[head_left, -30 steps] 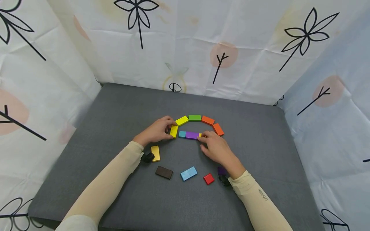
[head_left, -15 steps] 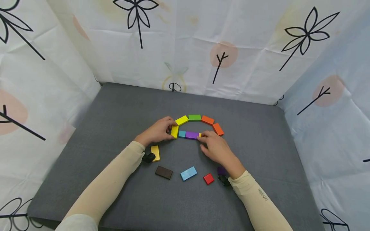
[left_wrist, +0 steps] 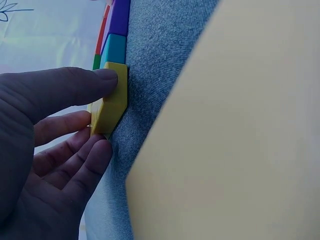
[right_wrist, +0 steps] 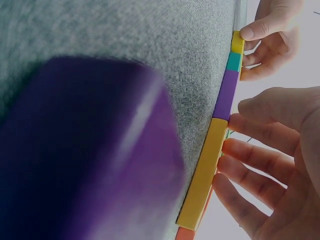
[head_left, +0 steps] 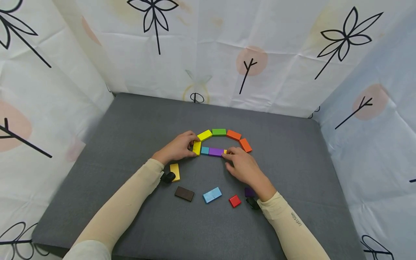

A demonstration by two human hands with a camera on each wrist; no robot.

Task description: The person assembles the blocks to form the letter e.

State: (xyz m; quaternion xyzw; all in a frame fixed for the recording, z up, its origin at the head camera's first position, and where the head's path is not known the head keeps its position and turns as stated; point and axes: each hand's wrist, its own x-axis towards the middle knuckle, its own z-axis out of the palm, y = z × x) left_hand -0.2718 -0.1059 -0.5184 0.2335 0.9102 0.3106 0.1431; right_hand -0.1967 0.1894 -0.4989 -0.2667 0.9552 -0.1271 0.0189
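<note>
My left hand (head_left: 178, 146) pinches a yellow block (head_left: 196, 148) between thumb and fingers at the left end of a ring of flat blocks. That block stands against a teal block (head_left: 204, 151), which is followed by a purple block (head_left: 216, 152). My right hand (head_left: 242, 164) covers most of the long amber block (right_wrist: 205, 170) at the row's right end. In the right wrist view its extended fingers (right_wrist: 257, 155) lie along that block's side, thumb near the purple block. Another yellow block (head_left: 204, 135), a green block (head_left: 219, 132) and two orange blocks (head_left: 234, 135) form the far arc.
Loose on the grey table (head_left: 146, 224), nearer my body, lie a pale yellow block (head_left: 175, 170), a dark brown block (head_left: 184, 194), a light blue block (head_left: 212, 195), a small red block (head_left: 235, 201) and a dark purple block (head_left: 248, 192). Patterned cloth (head_left: 208, 54) hangs around the table.
My left hand has shifted slightly right with the yellow block, narrowing the gap to the teal block. My right hand has stayed in place.
</note>
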